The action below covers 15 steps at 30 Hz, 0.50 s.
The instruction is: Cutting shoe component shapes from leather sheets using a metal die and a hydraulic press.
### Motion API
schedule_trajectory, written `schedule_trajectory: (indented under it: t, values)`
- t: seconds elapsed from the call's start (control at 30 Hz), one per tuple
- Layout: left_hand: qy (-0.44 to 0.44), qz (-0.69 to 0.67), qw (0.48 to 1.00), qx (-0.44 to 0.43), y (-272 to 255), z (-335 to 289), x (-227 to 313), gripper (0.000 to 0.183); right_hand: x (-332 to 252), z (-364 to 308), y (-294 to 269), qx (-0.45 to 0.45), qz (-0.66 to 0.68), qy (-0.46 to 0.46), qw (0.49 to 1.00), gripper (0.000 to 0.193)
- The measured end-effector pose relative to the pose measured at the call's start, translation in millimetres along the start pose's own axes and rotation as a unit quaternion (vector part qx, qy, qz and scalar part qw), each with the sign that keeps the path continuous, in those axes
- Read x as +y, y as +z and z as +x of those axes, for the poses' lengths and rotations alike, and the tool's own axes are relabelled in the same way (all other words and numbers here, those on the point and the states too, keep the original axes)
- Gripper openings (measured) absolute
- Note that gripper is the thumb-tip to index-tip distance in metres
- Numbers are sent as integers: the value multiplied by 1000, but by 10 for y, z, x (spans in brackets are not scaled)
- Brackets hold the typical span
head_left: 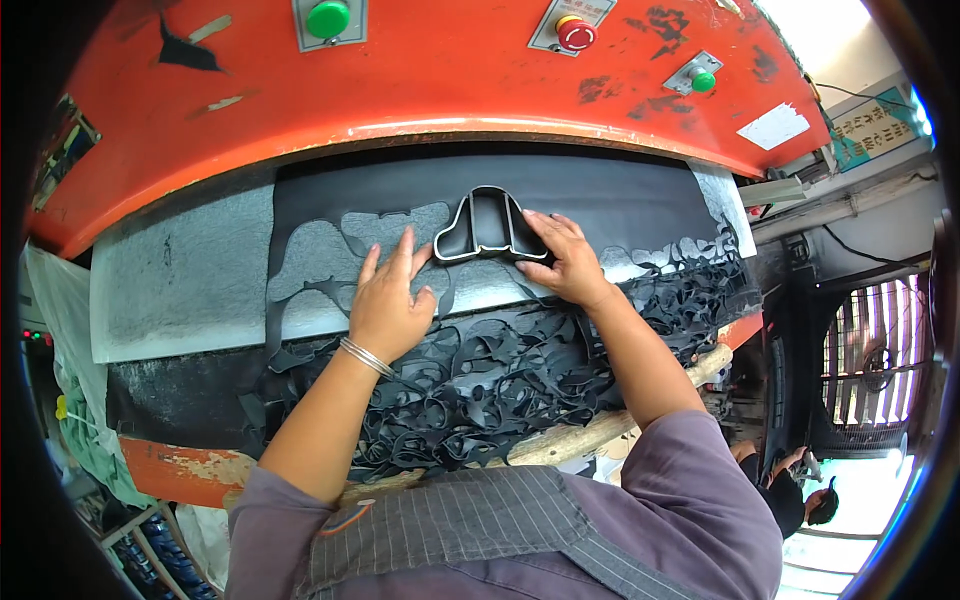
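Clearly, in the head view, the steel cutting die (509,222) sits on the black sheet (620,195), partly over a cut-out gap; the right hand's (572,262) thumb and fingers grasp its right end, while the left hand (392,305) spreads loose beside its left. It looks stiff, moderately heavy, probably sharp underneath, best held by the outer walls.

Greyish-purple short sleeves (680,460) – dark pinstriped apron (450,520) – silver bangles (366,357) on the left wrist (376,336).
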<state>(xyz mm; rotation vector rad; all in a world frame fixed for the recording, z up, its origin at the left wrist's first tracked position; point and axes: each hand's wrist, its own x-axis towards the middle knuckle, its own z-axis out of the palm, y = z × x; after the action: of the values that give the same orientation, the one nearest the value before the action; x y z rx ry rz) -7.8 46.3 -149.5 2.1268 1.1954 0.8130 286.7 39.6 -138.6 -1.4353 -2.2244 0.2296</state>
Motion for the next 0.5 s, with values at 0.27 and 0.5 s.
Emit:
schedule_trajectory:
  t: [0.27, 0.5]
  values:
    - [-18, 37, 999, 24, -21, -30, 98, 73, -88, -27, -67, -19, -21, 16, 999, 75]
    - [80, -44, 920, 381, -679, 135, 795, 14, -62, 139, -1405, 484, 18, -32, 874, 48]
